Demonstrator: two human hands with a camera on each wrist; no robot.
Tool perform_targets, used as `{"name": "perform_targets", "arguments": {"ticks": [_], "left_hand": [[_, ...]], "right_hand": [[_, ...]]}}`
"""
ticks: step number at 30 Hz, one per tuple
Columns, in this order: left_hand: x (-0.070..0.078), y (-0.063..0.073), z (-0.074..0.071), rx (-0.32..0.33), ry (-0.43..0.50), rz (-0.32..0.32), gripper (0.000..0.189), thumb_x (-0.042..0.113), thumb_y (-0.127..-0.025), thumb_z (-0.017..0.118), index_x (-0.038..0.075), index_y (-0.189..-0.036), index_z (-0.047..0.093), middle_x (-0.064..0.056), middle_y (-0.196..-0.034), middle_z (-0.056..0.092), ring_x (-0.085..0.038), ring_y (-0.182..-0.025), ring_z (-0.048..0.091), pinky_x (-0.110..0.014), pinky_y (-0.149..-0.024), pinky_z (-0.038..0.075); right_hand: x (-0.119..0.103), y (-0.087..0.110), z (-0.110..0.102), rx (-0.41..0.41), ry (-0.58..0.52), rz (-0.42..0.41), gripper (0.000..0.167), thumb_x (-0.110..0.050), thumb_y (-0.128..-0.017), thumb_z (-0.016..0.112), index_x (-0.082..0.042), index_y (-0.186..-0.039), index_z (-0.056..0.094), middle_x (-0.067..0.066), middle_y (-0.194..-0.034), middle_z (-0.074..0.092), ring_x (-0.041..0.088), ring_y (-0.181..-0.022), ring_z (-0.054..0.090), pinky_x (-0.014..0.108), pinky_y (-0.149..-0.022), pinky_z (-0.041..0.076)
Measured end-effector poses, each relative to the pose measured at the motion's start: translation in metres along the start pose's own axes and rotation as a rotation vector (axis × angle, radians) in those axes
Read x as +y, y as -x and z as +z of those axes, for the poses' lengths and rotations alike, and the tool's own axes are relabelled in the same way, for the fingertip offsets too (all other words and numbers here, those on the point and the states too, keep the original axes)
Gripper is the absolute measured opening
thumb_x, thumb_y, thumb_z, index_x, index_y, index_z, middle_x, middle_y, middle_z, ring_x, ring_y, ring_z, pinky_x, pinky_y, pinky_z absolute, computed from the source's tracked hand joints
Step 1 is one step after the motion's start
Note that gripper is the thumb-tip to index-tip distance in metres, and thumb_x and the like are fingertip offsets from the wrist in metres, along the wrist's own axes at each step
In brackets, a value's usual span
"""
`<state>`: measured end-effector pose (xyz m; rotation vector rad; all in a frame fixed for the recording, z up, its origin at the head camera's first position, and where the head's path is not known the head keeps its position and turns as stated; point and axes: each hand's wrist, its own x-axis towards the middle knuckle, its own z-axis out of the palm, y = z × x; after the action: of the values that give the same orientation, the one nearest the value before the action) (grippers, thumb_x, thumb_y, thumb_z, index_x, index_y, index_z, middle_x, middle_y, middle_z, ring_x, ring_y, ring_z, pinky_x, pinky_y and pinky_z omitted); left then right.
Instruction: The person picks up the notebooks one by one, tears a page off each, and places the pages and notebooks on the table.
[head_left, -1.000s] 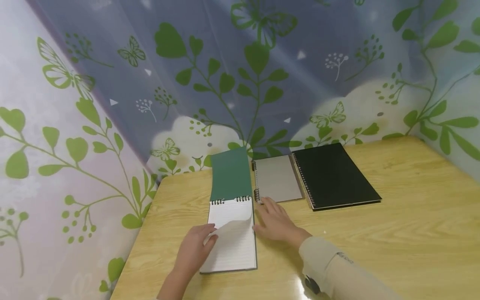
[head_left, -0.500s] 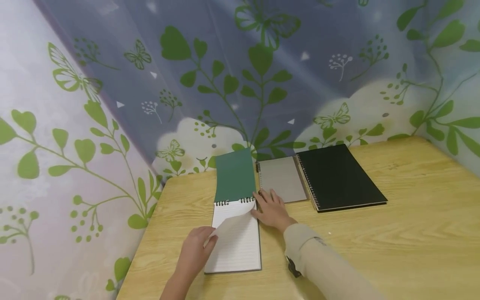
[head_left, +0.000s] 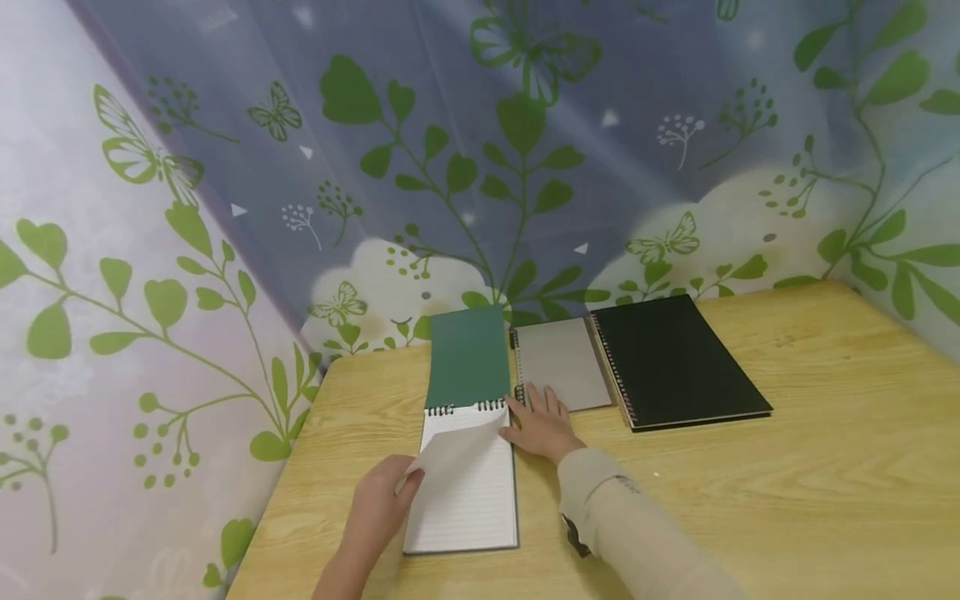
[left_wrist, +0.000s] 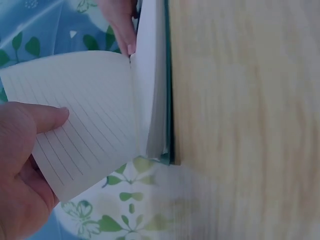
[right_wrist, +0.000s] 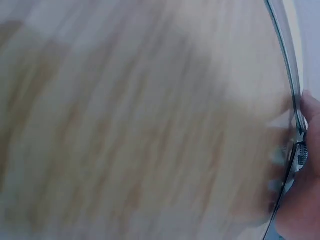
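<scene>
Three spiral-bound notebooks lie in a row on the wooden counter [head_left: 787, 433], near the leaf-patterned curtain [head_left: 525, 150] at its back. In the head view the green notepad [head_left: 465, 475] sits nearest the person, its green cover [head_left: 468, 357] flipped up and away, lined pages facing up. The left hand [head_left: 382, 504] pinches the lower left corner of the top sheet [head_left: 457, 450] and lifts it into a curl. The right hand [head_left: 542, 423] rests flat beside the notepad's right edge, near the spiral, its fingers stretched out and relaxed, tips touching the lower corner of the grey notebook [head_left: 562, 362]. The black notebook [head_left: 675, 358] lies closed just right of the grey one.

The left wrist view gives what the head view cannot: the sheet [left_wrist: 85, 120] seen from its edge, bowed away from the stack of pages [left_wrist: 152, 100], with the thumb [left_wrist: 40, 117] pressed on its lined face and the green backing showing as a thin line against the counter. The right hand's fingertip [left_wrist: 122, 30] shows at the top of that picture. The right wrist view is blurred; it shows mostly wood grain, plus a notebook edge with wire coil [right_wrist: 295, 150] at the far right, touched by a fingertip.
</scene>
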<state>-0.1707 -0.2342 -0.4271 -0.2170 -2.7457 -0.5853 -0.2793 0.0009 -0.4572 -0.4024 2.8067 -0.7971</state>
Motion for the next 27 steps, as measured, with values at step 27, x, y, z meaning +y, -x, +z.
{"name": "perform_targets", "arguments": {"ticks": [27], "left_hand": [[-0.05,-0.026,0.021,-0.079,0.31,-0.51,0.042,0.021,-0.092,0.05,-0.008,-0.123,0.052,-0.028,-0.125,0.053,-0.043,-0.116,0.05,-0.052,-0.097,0.04]], "right_hand": [[-0.005,-0.003,-0.002,-0.022,0.177,0.121,0.06,-0.057,-0.089,0.042,-0.033,-0.143,0.031,0.014,-0.155,0.006,0.038,-0.142,-0.003,0.056,-0.112,0.008]]}}
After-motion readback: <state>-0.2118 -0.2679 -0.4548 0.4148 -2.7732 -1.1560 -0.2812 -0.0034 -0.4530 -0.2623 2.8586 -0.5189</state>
